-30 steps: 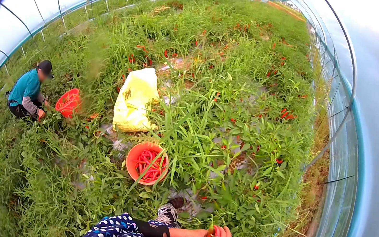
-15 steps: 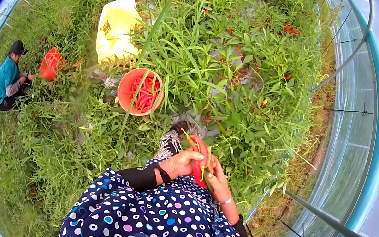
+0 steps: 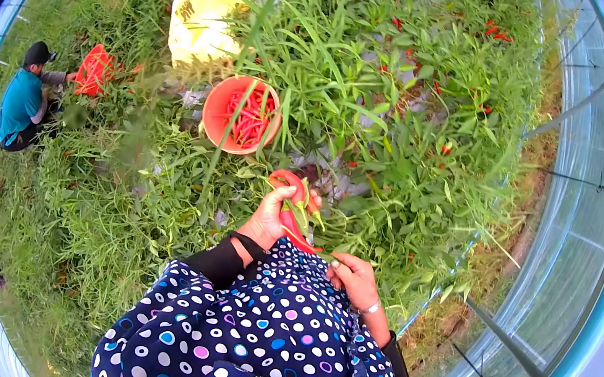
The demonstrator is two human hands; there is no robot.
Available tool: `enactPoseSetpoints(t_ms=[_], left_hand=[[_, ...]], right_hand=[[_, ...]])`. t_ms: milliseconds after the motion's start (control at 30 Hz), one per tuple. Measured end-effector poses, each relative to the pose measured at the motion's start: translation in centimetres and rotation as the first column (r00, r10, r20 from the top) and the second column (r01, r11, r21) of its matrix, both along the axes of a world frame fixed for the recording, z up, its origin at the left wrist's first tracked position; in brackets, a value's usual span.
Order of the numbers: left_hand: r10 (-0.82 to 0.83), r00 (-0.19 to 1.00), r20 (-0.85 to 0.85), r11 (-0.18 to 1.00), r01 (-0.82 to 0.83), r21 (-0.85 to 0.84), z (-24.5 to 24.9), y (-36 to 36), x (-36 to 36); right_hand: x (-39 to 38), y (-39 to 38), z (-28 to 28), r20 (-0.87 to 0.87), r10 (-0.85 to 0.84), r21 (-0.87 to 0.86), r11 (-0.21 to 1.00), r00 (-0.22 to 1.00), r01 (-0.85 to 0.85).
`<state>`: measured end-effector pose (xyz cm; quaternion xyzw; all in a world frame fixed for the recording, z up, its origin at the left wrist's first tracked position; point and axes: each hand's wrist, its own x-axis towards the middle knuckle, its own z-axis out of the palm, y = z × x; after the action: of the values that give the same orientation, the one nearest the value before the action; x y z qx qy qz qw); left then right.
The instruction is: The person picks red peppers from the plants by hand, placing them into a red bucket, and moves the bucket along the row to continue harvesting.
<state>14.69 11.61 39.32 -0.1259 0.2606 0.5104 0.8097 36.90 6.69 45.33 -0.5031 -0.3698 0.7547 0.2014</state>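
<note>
Several red chili peppers (image 3: 296,228) with green stems are bunched in my left hand (image 3: 267,218), its fingers wrapped round them in front of my lap. One pepper curls over the top of the hand, and others point down toward my dotted garment. Lower and to the right, my right hand (image 3: 355,279) is closed, thumb against the curled fingers. Its fingertips are by a small green bit near the lower tips of the peppers; what they pinch, if anything, is too small to make out. A bucket (image 3: 212,110) of red chili peppers stands beyond my left hand.
Behind the bucket lies a pale yellow sack (image 3: 206,17). Pepper plants (image 3: 398,163) with red fruit and tall grass surround me. At left a person (image 3: 22,103) crouches by a red bucket (image 3: 93,70). A clear plastic greenhouse wall (image 3: 570,203) runs along the right.
My hands have come apart: the left has moved up and left with the peppers, the right down and right. The view has shifted, and the crouching person's arm now reaches to the red bucket.
</note>
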Motion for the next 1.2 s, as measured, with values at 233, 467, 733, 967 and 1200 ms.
enactPoseSetpoints(t_ms=[233,467,733,967,1200], left_hand=[[0.357,0.915,-0.186,0.934,-0.351,0.066,-3.9,1.9,-7.4],[0.247,0.803,-0.542,0.926,-0.361,-0.113,-4.3,7.4,-18.1],[0.005,0.621,-0.784,0.907,-0.333,-0.258,-6.1,8.1,-17.5],[-0.339,0.629,-0.699,0.927,0.098,-0.362,-8.7,2.6,-12.5],[-0.530,0.594,-0.605,0.848,0.364,-0.386,-7.1,-0.9,-7.9]], right_hand=[[3.7,-1.4,-0.7,0.044,-0.341,-0.009,0.940,0.939,0.342],[9.7,-4.4,-1.6,0.176,-0.539,0.084,0.842,0.824,0.533],[14.3,-4.4,2.6,0.289,-0.627,0.361,0.771,0.723,0.525],[17.8,0.3,14.7,0.670,-0.674,0.743,0.609,0.312,-0.278],[24.8,3.0,22.0,0.443,-0.855,0.696,0.517,-0.268,-0.498]])
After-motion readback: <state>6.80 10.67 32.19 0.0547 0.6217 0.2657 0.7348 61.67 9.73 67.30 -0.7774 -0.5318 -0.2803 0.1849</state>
